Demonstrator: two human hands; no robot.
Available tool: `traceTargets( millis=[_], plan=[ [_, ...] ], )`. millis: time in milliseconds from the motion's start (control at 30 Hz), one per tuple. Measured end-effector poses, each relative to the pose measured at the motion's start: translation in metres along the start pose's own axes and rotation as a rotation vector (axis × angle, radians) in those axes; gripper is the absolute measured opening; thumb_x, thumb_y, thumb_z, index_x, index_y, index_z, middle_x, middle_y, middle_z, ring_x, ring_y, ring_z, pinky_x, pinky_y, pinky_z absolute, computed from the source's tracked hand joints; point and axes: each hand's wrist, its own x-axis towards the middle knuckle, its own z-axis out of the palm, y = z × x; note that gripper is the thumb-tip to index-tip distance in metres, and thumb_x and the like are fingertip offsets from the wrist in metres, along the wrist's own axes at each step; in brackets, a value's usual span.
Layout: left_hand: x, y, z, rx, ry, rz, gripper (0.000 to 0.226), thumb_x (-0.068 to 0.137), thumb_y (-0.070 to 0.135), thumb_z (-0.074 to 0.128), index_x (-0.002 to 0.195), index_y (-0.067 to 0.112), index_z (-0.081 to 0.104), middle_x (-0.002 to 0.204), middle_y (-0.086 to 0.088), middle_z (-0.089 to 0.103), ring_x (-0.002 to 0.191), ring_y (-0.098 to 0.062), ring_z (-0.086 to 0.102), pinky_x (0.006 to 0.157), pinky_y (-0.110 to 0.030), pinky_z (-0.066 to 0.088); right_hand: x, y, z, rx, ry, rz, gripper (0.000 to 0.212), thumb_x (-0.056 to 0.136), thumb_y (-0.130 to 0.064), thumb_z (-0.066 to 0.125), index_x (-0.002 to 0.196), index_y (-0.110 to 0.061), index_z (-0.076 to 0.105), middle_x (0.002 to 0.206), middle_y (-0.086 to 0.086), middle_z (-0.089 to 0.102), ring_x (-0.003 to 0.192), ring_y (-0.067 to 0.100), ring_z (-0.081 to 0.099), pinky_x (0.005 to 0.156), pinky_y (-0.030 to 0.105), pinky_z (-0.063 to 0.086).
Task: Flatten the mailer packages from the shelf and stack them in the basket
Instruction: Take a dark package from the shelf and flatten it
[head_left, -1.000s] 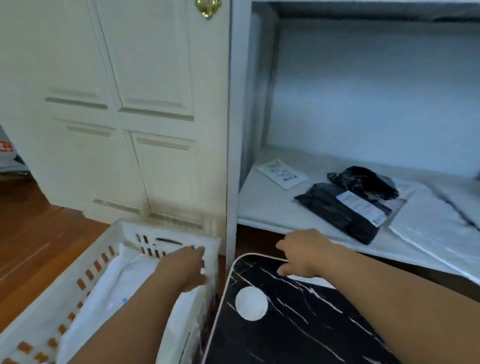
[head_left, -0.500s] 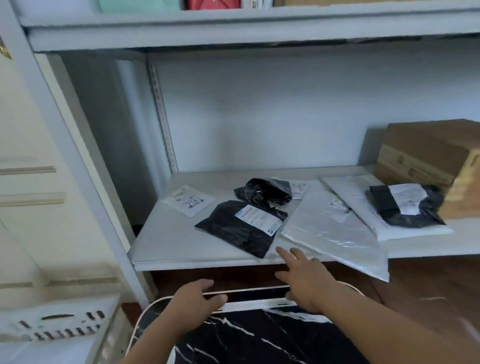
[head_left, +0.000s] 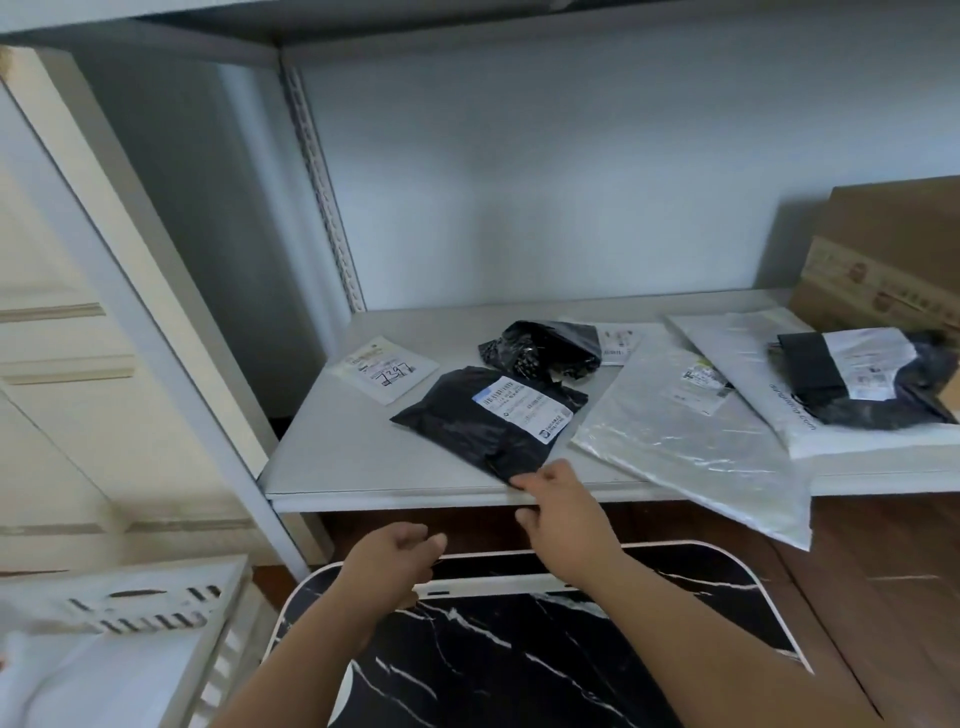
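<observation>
A flat black mailer (head_left: 483, 421) with a white label lies near the front edge of the white shelf (head_left: 363, 467). My right hand (head_left: 563, 514) reaches it: the fingertips touch its near corner and the thumb hangs apart, just below the shelf edge. My left hand (head_left: 392, 566) hovers loosely curled and holds nothing, above the far rim of a black marble-pattern table (head_left: 519, 665). The white slatted basket (head_left: 156, 597) stands at the lower left, blurred, with white mailers inside.
On the shelf also lie a crumpled black mailer (head_left: 540, 345), a small white mailer (head_left: 387, 369), a large silvery mailer (head_left: 691, 452) overhanging the edge, and a white mailer (head_left: 753, 364) with a black one (head_left: 867, 389) on it. A cardboard box (head_left: 893, 260) stands at the right.
My view swung from the basket to the shelf. My right hand moved forward onto the black mailer's near corner. My left hand left the basket and now hovers over the table's rim.
</observation>
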Motion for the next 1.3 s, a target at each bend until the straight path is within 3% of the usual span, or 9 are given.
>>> traceTargets(
  millis=[67, 167, 333, 700, 800, 933, 1067, 1167, 1300],
  plan=[
    [-0.003, 0.0, -0.001, -0.026, 0.006, -0.028, 0.047, 0.092, 0.032, 0.061, 0.133, 0.011, 0.052, 0.111, -0.005, 0.063, 0.096, -0.016, 0.065, 0.085, -0.035, 0.057, -0.003, -0.003, -0.004, 0.427, -0.032, 0.284, 0.038, 0.096, -0.025, 0.055, 0.134, -0.028, 0.047, 0.124, 0.009, 0.042, 0.087, 0.02, 0.058, 0.085, 0.032, 0.052],
    [-0.004, 0.001, -0.003, -0.08, -0.002, -0.04, 0.045, 0.093, 0.032, 0.06, 0.132, 0.011, 0.052, 0.114, -0.006, 0.063, 0.097, -0.016, 0.065, 0.082, -0.032, 0.055, -0.001, -0.012, -0.008, 1.053, -0.184, 0.503, 0.043, 0.097, -0.02, 0.055, 0.139, -0.027, 0.044, 0.126, 0.007, 0.05, 0.111, 0.021, 0.054, 0.094, 0.04, 0.051],
    [-0.017, 0.0, -0.005, -0.103, -0.005, -0.038, 0.038, 0.095, 0.031, 0.057, 0.128, 0.013, 0.054, 0.109, -0.003, 0.064, 0.095, -0.015, 0.065, 0.083, -0.031, 0.055, 0.006, -0.023, -0.007, 1.23, -0.127, 0.563, 0.049, 0.096, -0.01, 0.056, 0.143, -0.012, 0.042, 0.139, 0.007, 0.047, 0.125, 0.02, 0.047, 0.097, 0.042, 0.049],
    [-0.039, -0.046, -0.016, -0.146, 0.401, -0.154, 0.078, 0.079, 0.043, 0.072, 0.142, 0.015, 0.034, 0.127, -0.011, 0.054, 0.106, -0.034, 0.059, 0.085, -0.048, 0.055, -0.106, 0.023, -0.018, 0.876, -0.633, 0.392, 0.024, 0.098, -0.017, 0.053, 0.118, -0.014, 0.065, 0.083, -0.01, 0.074, 0.09, 0.012, 0.07, 0.089, 0.028, 0.054],
    [-0.05, -0.082, 0.001, -0.188, 0.207, -0.295, 0.085, 0.066, 0.045, 0.08, 0.137, 0.021, 0.038, 0.123, -0.01, 0.06, 0.1, -0.032, 0.064, 0.071, -0.042, 0.059, -0.14, 0.052, -0.016, 0.764, -0.705, 0.458, 0.019, 0.099, -0.019, 0.052, 0.112, -0.017, 0.066, 0.08, -0.01, 0.074, 0.09, 0.01, 0.07, 0.086, 0.025, 0.053],
    [-0.078, -0.107, 0.037, 0.363, 0.024, -0.253, 0.032, 0.088, 0.042, 0.063, 0.108, 0.017, 0.061, 0.103, -0.005, 0.065, 0.086, -0.016, 0.064, 0.081, -0.03, 0.052, -0.168, 0.079, 0.0, 0.434, -0.796, 0.504, 0.018, 0.096, -0.032, 0.057, 0.094, -0.02, 0.069, 0.105, -0.005, 0.072, 0.094, 0.009, 0.07, 0.077, 0.019, 0.049],
    [-0.083, -0.111, 0.052, 0.537, 0.134, -0.174, 0.05, 0.086, 0.044, 0.062, 0.124, 0.012, 0.057, 0.12, -0.008, 0.062, 0.108, -0.023, 0.059, 0.089, -0.03, 0.047, -0.165, 0.091, 0.011, 0.012, -0.415, 0.494, 0.034, 0.093, -0.045, 0.056, 0.075, -0.016, 0.059, 0.097, 0.01, 0.072, 0.091, 0.023, 0.066, 0.071, 0.025, 0.044],
    [-0.076, -0.104, 0.058, 0.53, 0.131, -0.099, 0.069, 0.088, 0.047, 0.06, 0.146, 0.018, 0.036, 0.139, -0.013, 0.046, 0.12, -0.026, 0.052, 0.1, -0.036, 0.044, -0.154, 0.089, 0.02, 0.128, -0.119, 0.558, 0.042, 0.091, -0.043, 0.061, 0.119, -0.013, 0.057, 0.12, 0.013, 0.06, 0.108, 0.026, 0.058, 0.086, 0.03, 0.043],
    [-0.061, -0.094, 0.079, 0.549, 0.05, 0.015, 0.076, 0.092, 0.045, 0.055, 0.152, 0.035, 0.01, 0.155, -0.008, 0.023, 0.131, -0.024, 0.044, 0.104, -0.037, 0.041, -0.14, 0.079, 0.037, 0.289, -0.095, 0.508, 0.06, 0.096, -0.03, 0.055, 0.15, -0.021, 0.028, 0.141, 0.016, 0.037, 0.103, 0.02, 0.057, 0.091, 0.026, 0.041]
  ],
)
